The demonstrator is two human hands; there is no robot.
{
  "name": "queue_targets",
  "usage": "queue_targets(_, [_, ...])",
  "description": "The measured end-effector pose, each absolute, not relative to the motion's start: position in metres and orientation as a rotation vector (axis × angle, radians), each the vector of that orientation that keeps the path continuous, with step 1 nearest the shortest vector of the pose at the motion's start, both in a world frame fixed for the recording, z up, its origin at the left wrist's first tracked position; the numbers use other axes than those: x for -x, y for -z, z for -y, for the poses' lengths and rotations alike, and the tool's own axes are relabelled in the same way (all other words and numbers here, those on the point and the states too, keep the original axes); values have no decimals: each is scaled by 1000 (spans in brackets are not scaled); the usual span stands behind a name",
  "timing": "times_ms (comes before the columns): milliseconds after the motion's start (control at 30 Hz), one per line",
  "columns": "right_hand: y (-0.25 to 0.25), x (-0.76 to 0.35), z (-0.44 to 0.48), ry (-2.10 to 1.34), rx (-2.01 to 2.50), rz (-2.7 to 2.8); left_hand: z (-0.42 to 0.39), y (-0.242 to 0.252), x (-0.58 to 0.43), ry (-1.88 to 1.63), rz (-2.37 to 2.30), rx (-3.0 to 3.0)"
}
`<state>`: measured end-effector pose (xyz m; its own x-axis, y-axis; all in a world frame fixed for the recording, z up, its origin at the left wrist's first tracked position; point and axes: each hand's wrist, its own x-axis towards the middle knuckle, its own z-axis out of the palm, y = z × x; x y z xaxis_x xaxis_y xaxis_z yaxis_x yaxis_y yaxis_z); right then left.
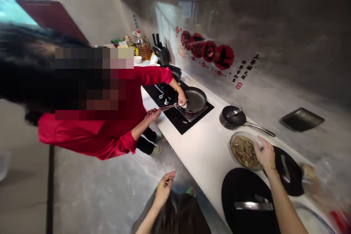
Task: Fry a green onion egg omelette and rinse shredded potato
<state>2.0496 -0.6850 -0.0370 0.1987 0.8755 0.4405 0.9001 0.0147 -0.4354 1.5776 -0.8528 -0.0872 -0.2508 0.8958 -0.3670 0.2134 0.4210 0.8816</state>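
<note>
My left hand point(163, 185) hangs in the air in front of my dark clothing, left of the counter edge. Its fingers are loosely bent and apart, with nothing visible in them. At the right rim of a clear bowl point(232, 145) is my right hand point(264, 153), a little blurred. Its fingers close around something small and pale with a dark spot, which I cannot make out. Brownish sliced pieces in water, looking like mushrooms point(244, 150), fill the bowl. Below it lies a large black pan lid point(230, 190) with a metal handle; a second black lid point(294, 172) sits beyond my wrist.
At the left a co-worker in a red shirt point(109, 131) holds a frying pan point(196, 97) over the black hob point(182, 126) and presses a white wad point(182, 105) to it. A small saucepan point(227, 119) stands behind the bowl. Oil bottle point(142, 49) and knife block point(161, 54) stand farther back.
</note>
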Motion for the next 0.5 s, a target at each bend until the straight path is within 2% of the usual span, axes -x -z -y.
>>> queue_targets(133, [24, -1944, 791, -259, 1850, 1402, 835, 76, -1555, -817, -1607, -1117])
queue_targets(267, [45, -1859, 918, -299, 2030, 892, 823, 70, -1545, -531, -1350, -1357])
queue_targets(400, [67, -1835, 1107, 42, 2238, -18, 828, 70, -1549, -190, -1080, -1540])
queue_targets(500, [41, -1832, 1288, 503, 2311, -605, 847, 76, -1563, -36, -963, -1634])
